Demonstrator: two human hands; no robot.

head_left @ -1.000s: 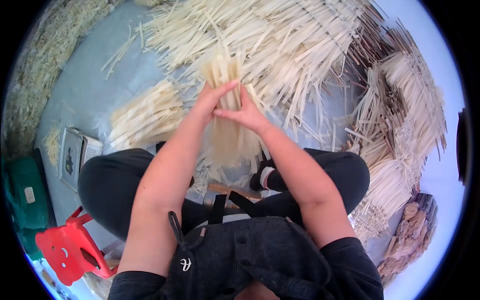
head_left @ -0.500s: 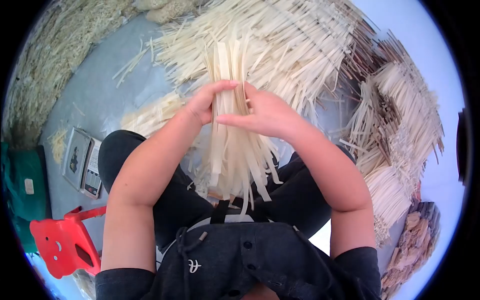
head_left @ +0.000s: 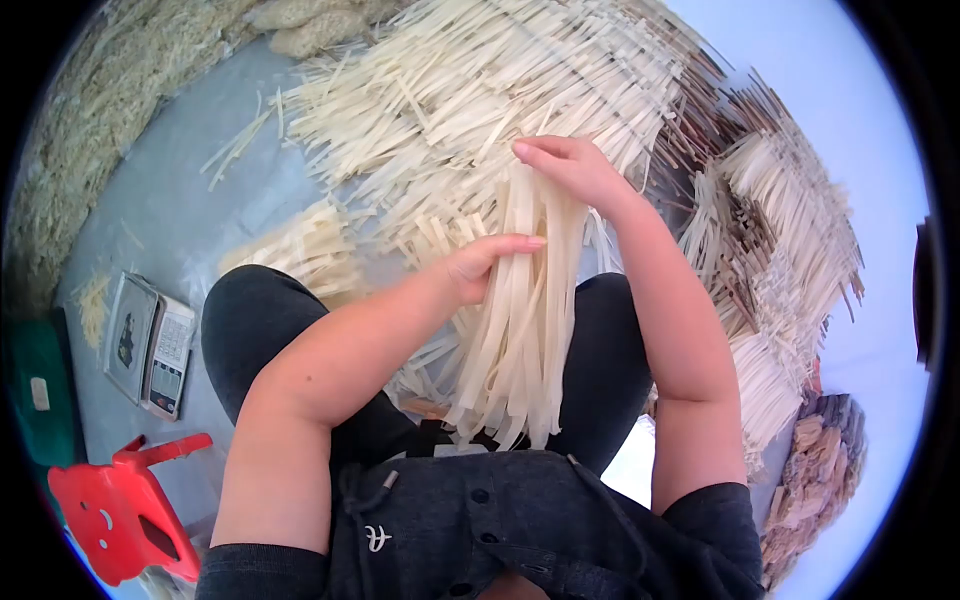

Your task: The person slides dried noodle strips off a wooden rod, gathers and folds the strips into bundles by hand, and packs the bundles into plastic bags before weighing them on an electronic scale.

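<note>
Grey floor (head_left: 190, 220). Broad heap of pale flat strips (head_left: 470, 75) beyond left hand (head_left: 490, 265) and right hand (head_left: 575, 170); second strip pile (head_left: 795, 230) right of right hand. Small strip stack (head_left: 300, 245) left of left hand; farther left, digital scale (head_left: 165, 350), thin tuft (head_left: 92, 310) beside it.

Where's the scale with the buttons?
In the head view, the scale sits on the floor at the person's left, between their left knee and the green container, beyond the red chair.

Loose bundle (head_left: 525, 320) of long, pale strips, wider below, in the fingers (head_left: 518, 243)
</note>
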